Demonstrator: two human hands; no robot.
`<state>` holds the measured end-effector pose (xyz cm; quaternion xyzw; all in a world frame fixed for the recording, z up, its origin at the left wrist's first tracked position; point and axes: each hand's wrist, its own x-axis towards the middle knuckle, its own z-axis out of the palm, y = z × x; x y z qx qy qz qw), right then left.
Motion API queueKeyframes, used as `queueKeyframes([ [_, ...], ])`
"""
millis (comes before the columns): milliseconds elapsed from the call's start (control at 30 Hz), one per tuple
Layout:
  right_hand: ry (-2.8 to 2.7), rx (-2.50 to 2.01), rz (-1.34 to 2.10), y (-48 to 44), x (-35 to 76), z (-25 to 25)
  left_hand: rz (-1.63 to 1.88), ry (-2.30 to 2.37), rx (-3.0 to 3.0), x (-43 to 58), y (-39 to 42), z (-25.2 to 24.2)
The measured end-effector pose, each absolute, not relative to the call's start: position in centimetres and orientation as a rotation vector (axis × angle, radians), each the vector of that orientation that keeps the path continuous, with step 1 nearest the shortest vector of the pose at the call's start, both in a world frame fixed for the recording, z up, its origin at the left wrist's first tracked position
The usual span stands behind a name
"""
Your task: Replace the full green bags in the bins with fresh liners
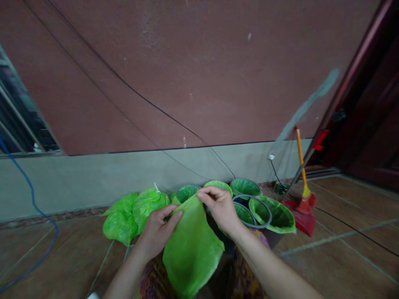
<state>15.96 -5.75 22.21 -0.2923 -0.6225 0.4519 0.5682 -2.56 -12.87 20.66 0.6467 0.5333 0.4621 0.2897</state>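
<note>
You hold one green bag (191,249) in front of you, low and centred, hanging down between your forearms. Your left hand (158,230) pinches its top edge between thumb and fingers. Your right hand (220,207) pinches the same edge a little higher, fingertips pressed together on the plastic. Just beyond the bag, five bins (246,187) stand on the floor (343,249), each lined in green. Two bundles (137,211) of green plastic lie to their left. One red dustpan (301,218) sits to the right, and one blue cable (46,224) is at far left.
</note>
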Motion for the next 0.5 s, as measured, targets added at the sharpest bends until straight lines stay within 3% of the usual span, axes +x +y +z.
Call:
queueKeyframes([
  [500,-0.910,-0.687,0.912,3.8,26.0,25.7,1.063,1.986,1.798,-12.3,-13.2,22.8],
])
